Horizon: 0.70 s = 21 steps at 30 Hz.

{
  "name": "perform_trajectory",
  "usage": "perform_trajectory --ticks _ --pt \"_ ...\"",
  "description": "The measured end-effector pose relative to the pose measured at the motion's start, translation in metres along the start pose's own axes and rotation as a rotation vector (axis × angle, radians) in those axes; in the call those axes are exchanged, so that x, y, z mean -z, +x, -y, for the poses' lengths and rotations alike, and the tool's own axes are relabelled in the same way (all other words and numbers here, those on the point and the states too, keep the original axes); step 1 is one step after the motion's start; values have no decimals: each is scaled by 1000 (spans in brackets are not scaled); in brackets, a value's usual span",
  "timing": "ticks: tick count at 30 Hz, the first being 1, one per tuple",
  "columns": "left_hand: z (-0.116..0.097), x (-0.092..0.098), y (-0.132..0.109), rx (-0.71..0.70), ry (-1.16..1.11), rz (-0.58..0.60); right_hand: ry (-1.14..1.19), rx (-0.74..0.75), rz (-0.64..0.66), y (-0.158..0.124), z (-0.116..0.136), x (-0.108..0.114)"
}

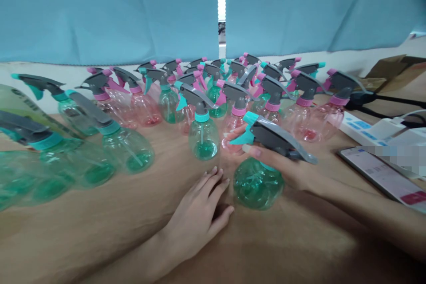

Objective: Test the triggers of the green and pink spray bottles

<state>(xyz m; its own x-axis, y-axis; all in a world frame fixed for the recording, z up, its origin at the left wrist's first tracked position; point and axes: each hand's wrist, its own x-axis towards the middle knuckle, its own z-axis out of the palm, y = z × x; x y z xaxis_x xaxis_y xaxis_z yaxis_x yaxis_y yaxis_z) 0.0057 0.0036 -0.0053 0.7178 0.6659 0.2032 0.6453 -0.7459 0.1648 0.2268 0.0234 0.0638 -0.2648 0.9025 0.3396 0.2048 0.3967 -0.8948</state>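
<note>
Loads of little spray bottles (203, 140), pink ones and green ones with grey trigger heads, crowd the far side of the tabletop (100, 230). Nearer, a bit right of centre, one green spray bottle (258, 185) sits tilted, with the right hand (286, 166) clenched round its neck just under the trigger. Just beside it, the left hand (199, 215) lies flat on the wood, fingers loose and gripping nothing. Off to the right there's a phone (382, 173).

Front green bottle (258, 184) is showing glossy see-thru plastic w/ matt grey plastic trigger (282, 141); table (100, 226) is showing matt wood grain; curtain (109, 13) is looking like smooth cloth.
</note>
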Motion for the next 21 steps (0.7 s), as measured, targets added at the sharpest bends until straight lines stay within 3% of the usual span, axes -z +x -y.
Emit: perform_trajectory --ticks 21 --pt "0 1 1 3 -7 -8 72 -8 30 1 -2 0"
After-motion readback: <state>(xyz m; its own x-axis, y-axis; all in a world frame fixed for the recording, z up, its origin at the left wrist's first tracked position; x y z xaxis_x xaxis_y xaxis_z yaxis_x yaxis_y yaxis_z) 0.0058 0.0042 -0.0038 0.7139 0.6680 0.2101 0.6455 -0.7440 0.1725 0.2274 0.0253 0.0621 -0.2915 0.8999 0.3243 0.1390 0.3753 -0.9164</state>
